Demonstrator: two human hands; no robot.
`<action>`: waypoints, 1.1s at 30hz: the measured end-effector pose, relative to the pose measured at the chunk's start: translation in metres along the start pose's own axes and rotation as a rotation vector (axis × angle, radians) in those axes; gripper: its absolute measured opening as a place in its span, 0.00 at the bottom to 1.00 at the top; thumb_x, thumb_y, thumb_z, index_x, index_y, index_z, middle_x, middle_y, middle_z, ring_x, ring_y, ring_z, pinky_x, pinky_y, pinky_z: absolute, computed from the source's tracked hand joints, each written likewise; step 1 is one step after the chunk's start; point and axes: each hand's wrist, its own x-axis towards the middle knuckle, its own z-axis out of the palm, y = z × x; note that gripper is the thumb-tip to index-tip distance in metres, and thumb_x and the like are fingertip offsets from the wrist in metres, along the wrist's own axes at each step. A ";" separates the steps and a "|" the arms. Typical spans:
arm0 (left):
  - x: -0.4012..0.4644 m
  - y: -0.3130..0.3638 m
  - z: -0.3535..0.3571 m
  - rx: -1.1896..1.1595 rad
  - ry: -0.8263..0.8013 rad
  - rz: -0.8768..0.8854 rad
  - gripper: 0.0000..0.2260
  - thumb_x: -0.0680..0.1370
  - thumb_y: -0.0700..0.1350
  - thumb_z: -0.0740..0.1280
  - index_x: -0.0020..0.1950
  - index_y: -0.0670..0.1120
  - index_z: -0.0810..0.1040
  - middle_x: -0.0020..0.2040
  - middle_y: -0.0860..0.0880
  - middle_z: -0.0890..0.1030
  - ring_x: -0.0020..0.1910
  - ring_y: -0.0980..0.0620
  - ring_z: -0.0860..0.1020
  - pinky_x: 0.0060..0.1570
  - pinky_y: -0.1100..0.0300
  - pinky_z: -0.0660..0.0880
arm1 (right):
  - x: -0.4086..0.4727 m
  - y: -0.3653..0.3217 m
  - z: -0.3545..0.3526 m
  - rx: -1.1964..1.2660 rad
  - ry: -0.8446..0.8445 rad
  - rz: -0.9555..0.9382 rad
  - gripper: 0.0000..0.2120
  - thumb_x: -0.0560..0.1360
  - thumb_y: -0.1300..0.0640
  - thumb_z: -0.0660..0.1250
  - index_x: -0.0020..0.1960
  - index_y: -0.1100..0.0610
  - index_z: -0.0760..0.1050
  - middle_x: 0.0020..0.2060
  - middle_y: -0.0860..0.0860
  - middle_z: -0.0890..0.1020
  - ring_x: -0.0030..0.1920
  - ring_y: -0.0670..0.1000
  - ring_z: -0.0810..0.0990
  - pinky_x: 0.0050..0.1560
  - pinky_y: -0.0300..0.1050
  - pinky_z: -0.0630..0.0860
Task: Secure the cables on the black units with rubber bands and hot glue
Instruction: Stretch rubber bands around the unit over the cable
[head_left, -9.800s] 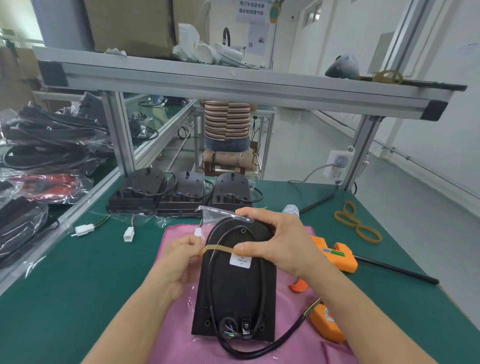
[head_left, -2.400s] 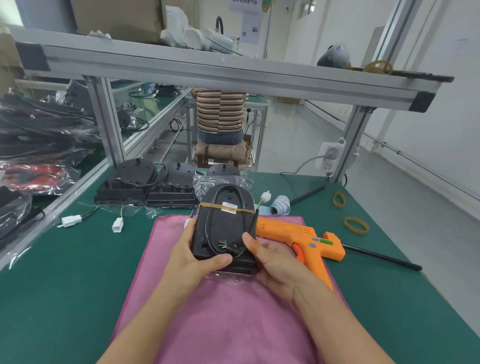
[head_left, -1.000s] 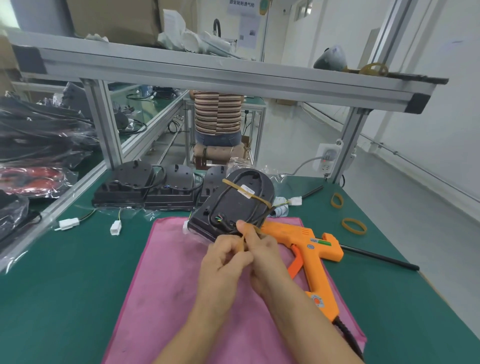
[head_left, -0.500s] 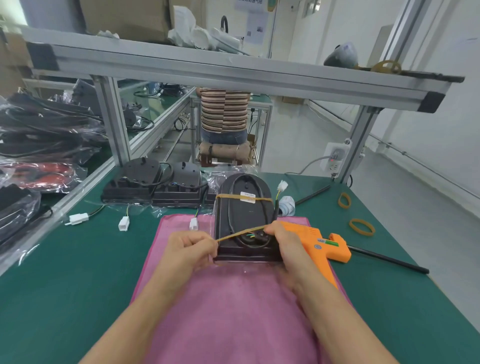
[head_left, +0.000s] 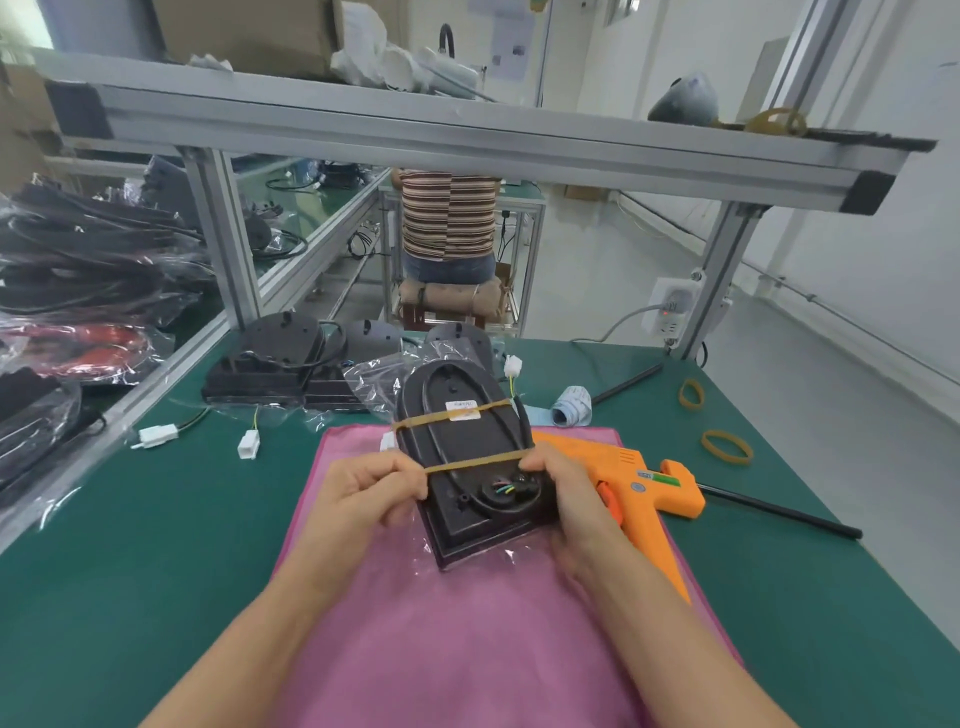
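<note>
Fingers (head_left: 400, 480) of both hands pinch rubber band (head_left: 475, 461) stretched across black unit (head_left: 467, 447), long axis toward tabletop's far edge.

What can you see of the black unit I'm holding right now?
The black unit is a flat, matte plastic-looking casing, rounded at the far end and square at the near end, tilted over the pink cloth. A black cable loops around its face, coloured wires showing near the square end. One tan rubber band crosses a white label; a second band is stretched between the left hand and right hand. Clear plastic wrap lies under it.
</note>
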 end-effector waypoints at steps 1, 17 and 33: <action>0.002 0.001 0.003 -0.037 0.044 -0.006 0.06 0.69 0.38 0.67 0.32 0.38 0.77 0.24 0.49 0.66 0.25 0.56 0.62 0.27 0.69 0.60 | 0.000 -0.001 0.003 0.007 0.007 -0.014 0.11 0.58 0.52 0.65 0.39 0.54 0.76 0.36 0.56 0.80 0.33 0.54 0.78 0.36 0.44 0.74; 0.002 -0.018 0.004 -0.243 0.505 -0.153 0.20 0.70 0.38 0.74 0.57 0.54 0.77 0.58 0.54 0.80 0.49 0.64 0.81 0.50 0.62 0.77 | 0.001 0.014 0.024 -0.099 0.001 -0.222 0.06 0.58 0.49 0.66 0.32 0.50 0.75 0.31 0.46 0.77 0.35 0.46 0.74 0.37 0.40 0.70; 0.009 -0.025 0.001 -0.389 0.219 -0.445 0.20 0.64 0.43 0.74 0.54 0.43 0.79 0.45 0.40 0.85 0.38 0.43 0.85 0.31 0.54 0.80 | 0.004 -0.008 -0.026 -0.453 0.156 -0.286 0.14 0.71 0.59 0.75 0.29 0.56 0.75 0.23 0.48 0.75 0.25 0.45 0.69 0.25 0.33 0.65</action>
